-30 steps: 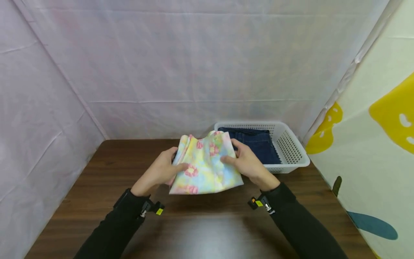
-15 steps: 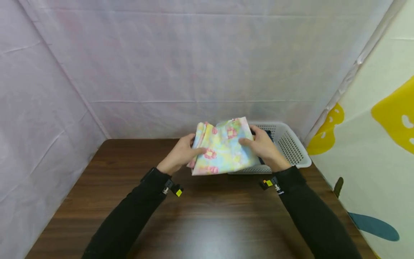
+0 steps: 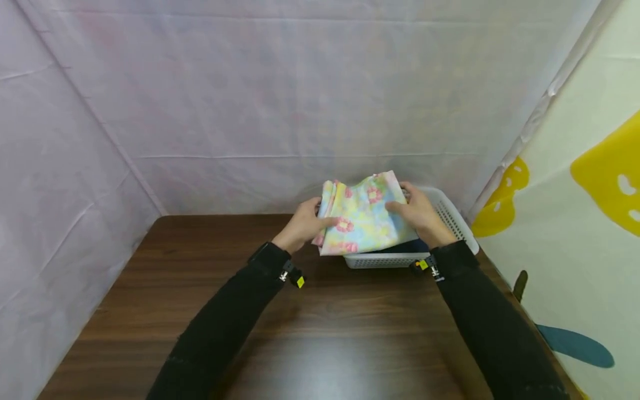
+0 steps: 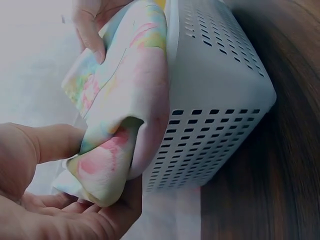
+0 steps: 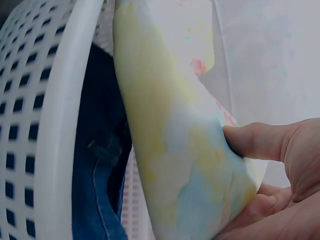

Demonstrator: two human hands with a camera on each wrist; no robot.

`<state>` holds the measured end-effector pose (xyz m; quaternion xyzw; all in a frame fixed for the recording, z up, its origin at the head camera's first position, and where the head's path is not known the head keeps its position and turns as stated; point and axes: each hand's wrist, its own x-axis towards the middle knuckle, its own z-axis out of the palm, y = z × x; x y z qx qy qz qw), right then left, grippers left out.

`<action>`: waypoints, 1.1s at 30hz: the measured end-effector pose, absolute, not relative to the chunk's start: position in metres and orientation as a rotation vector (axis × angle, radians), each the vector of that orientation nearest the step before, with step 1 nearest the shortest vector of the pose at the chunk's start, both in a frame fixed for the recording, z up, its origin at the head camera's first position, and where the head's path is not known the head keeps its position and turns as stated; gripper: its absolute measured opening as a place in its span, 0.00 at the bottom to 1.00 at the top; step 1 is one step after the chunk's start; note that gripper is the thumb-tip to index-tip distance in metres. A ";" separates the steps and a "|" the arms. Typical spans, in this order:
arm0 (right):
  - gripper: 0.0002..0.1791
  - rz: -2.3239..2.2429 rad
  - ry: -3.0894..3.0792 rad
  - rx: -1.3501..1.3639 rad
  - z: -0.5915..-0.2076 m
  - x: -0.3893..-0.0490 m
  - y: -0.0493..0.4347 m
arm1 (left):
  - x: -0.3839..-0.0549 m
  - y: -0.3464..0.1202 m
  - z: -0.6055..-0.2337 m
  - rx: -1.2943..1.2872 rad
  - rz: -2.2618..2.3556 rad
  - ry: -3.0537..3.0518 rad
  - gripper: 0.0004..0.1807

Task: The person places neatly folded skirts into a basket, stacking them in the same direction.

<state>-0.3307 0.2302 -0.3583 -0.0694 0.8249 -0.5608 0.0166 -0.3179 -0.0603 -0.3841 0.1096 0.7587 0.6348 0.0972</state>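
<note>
A folded pastel cloth (image 3: pixel 367 214) with pink flowers hangs over the white plastic basket (image 3: pixel 385 261) in the head view. My left hand (image 3: pixel 306 223) grips its left edge, thumb on top and fingers beneath; the left wrist view shows the cloth's rolled folds (image 4: pixel 105 170) between thumb and fingers. On the other side my right hand (image 3: pixel 419 214) pinches the right edge, its thumb (image 5: pixel 255 140) lying on the upper face. Below the cloth, dark blue denim (image 5: pixel 102 150) lies inside the basket, mostly hidden in the head view.
The basket stands at the back right of the brown wooden table (image 3: pixel 225 311), close to the white sheet (image 3: pixel 300 100) behind. To the right hangs another sheet with yellow shapes (image 3: pixel 500 203).
Both hands have carried the floral cloth to the right and away from me, from left of the basket to over it. The denim is now largely covered in the head view.
</note>
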 end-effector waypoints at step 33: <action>0.48 -1.368 2.675 -0.060 -0.383 -0.345 0.281 | -0.340 -0.032 -0.395 0.558 1.413 2.871 0.30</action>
